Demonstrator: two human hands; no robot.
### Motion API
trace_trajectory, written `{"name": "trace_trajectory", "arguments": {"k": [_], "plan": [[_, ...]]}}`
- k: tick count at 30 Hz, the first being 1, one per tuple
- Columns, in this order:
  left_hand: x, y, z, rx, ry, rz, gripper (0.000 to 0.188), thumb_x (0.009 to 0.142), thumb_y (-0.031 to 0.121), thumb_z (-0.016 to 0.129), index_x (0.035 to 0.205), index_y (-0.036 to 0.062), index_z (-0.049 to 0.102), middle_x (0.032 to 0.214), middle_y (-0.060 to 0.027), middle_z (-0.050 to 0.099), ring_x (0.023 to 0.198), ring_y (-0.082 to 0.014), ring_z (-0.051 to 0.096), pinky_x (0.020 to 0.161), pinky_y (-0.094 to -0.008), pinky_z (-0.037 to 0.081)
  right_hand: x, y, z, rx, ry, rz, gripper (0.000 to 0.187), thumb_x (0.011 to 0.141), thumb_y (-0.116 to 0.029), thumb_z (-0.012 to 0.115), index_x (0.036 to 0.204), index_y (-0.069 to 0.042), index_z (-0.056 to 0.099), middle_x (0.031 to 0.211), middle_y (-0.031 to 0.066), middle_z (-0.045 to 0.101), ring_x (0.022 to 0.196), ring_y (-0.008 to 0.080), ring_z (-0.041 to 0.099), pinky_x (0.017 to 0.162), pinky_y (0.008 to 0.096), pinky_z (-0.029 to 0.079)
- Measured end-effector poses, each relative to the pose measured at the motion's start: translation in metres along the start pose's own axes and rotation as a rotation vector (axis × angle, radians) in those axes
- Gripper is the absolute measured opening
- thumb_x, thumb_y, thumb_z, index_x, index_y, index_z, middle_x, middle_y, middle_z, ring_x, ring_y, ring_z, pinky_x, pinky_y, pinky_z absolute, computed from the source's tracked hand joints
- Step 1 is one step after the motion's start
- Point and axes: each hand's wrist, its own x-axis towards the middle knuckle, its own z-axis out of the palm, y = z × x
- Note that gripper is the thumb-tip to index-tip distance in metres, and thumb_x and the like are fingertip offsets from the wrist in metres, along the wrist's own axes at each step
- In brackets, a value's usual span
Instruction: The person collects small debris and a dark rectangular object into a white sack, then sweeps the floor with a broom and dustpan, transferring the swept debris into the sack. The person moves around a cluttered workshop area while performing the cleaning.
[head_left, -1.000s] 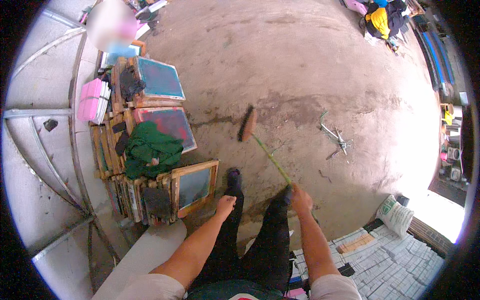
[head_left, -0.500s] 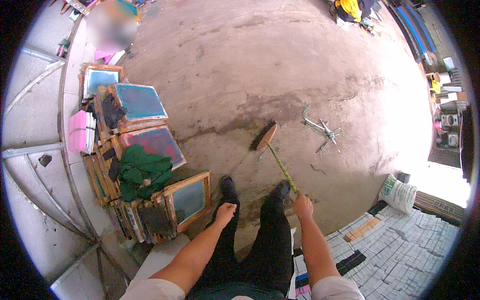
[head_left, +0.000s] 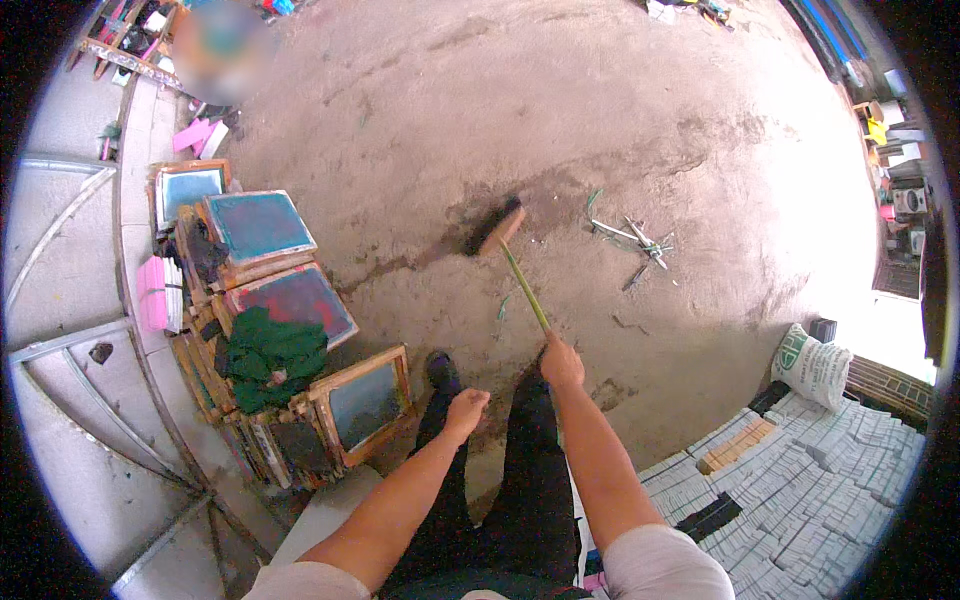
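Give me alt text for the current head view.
A person's right hand grips a green-handled broom on a stained floor; the left hand is loosely curled. Wood-framed screens topped by a green cloth stand at left; a white sack sits lower right.

The brown floor [head_left: 420,170] is marked with dark stains, several of them around the broom [head_left: 502,231], whose bristles are set down on it. To the broom's right, pale strips [head_left: 645,247] are strewn in a loose tangle, and a green strip [head_left: 503,308] is seen just left of its handle. Well to its left, frames [head_left: 260,225] are piled in stacks. To its right and nearer the viewer, white bundles [head_left: 830,480] are laid in close rows.
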Motion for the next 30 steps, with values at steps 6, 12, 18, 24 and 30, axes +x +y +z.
{"name": "trace_trajectory", "arguments": {"k": [6, 12, 18, 24, 30], "plan": [[0.012, -0.002, 0.044, -0.070, -0.012, 0.022, 0.030, 0.095, 0.033, 0.064, 0.099, 0.0027, 0.063, 0.081, -0.0035, 0.063, 0.064, -0.0143, 0.058, 0.063, -0.0305, 0.048, -0.036, 0.007, -0.030, -0.020, -0.091, 0.012, 0.053, 0.096, -0.016, 0.044, 0.147, -0.031, 0.044, 0.110, 0.0195, 0.068, 0.102, 0.0389, 0.066, 0.085, 0.0510, 0.053], [0.009, 0.024, 0.066, -0.045, -0.005, 0.003, 0.030, 0.094, 0.033, 0.065, 0.097, 0.0038, 0.063, 0.082, -0.0038, 0.064, 0.074, -0.0144, 0.061, 0.066, -0.0304, 0.049, 0.075, -0.048, -0.039, 0.021, -0.013, -0.056, 0.051, 0.096, -0.016, 0.043, 0.145, -0.032, 0.045, 0.113, 0.0180, 0.068, 0.108, 0.0369, 0.065, 0.088, 0.0505, 0.053], [0.007, 0.025, 0.062, 0.091, 0.088, -0.048, 0.031, 0.094, 0.034, 0.065, 0.094, 0.0026, 0.065, 0.084, -0.0054, 0.065, 0.075, -0.0152, 0.062, 0.068, -0.0333, 0.051, 0.019, 0.026, -0.043, -0.025, -0.100, 0.031, 0.054, 0.095, -0.019, 0.048, 0.147, -0.031, 0.042, 0.112, 0.0201, 0.068, 0.105, 0.0391, 0.065, 0.085, 0.0511, 0.053], [0.002, 0.053, 0.066, -0.152, 0.052, -0.087, 0.032, 0.096, 0.034, 0.063, 0.100, 0.0022, 0.065, 0.084, -0.0062, 0.065, 0.068, -0.0153, 0.058, 0.059, -0.0328, 0.049, -0.040, 0.065, 0.011, -0.030, -0.094, 0.036, 0.059, 0.093, -0.018, 0.054, 0.148, -0.013, 0.036, 0.105, 0.0256, 0.069, 0.095, 0.0465, 0.065, 0.084, 0.0553, 0.051], [0.039, 0.039, 0.023, -0.004, 0.155, 0.067, 0.044, 0.100, 0.045, 0.052, 0.097, 0.0039, 0.066, 0.089, -0.0073, 0.066, 0.070, -0.0182, 0.061, 0.060, -0.0347, 0.049, -0.086, 0.032, 0.037, 0.308, -0.221, -0.207, 0.058, 0.091, -0.021, 0.062, 0.144, -0.009, 0.042, 0.110, 0.0270, 0.067, 0.097, 0.0500, 0.063, 0.086, 0.0518, 0.051]]}}
